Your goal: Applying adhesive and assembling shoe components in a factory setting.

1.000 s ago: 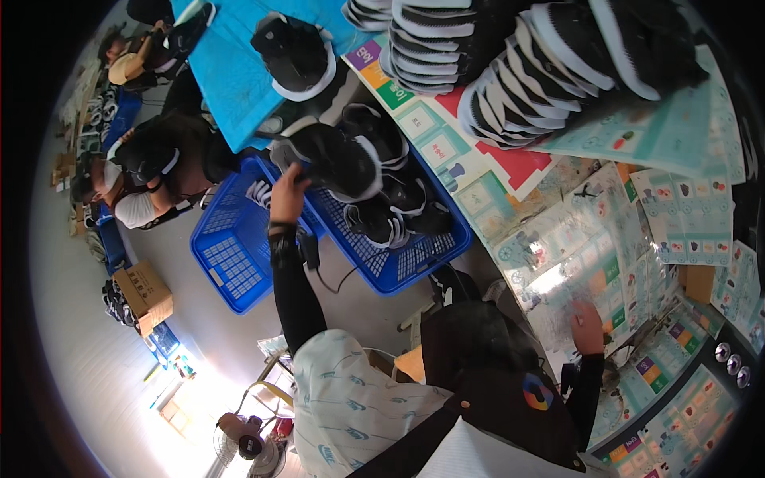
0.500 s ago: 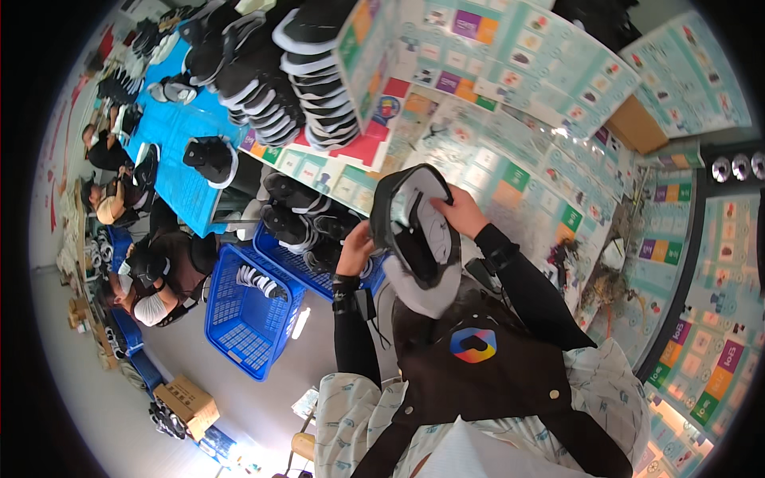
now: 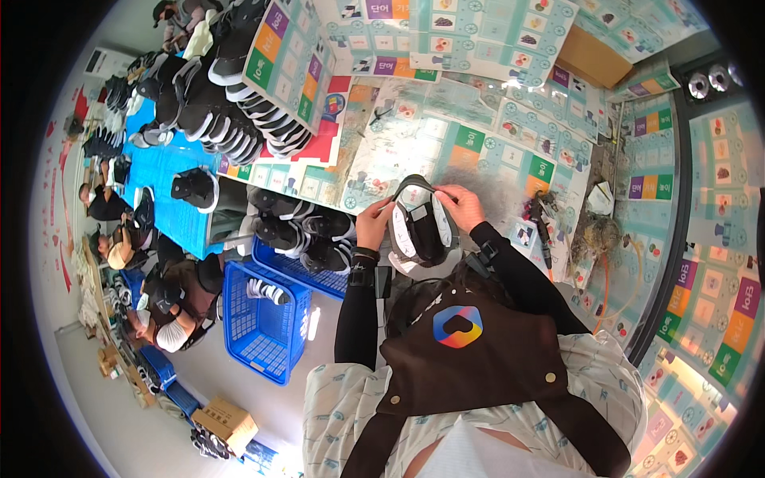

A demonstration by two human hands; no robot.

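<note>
Between my two hands, close to my chest, is a black and light-grey shoe [image 3: 425, 237]. Its opening faces up, showing pale lining and a dark inside. My left hand [image 3: 374, 225] pinches the shoe's edge on the left. With the thumb and fingers closed, my right hand [image 3: 460, 209] grips the upper right edge. The lower end of the shoe is partly hidden by my apron front.
A paper-covered bench [image 3: 414, 131] lies ahead, with a hand tool [image 3: 542, 235] at its right. Stacked black and white shoes [image 3: 231, 127] stand far left. A blue basket [image 3: 267, 319] holds a shoe; a cardboard box [image 3: 594, 57] stands behind. Several people sit at the left.
The shoe has come lower and turned, so its opening now faces up more. My hands stay on it, both nearer its upper edge. The view has shifted to the right.
</note>
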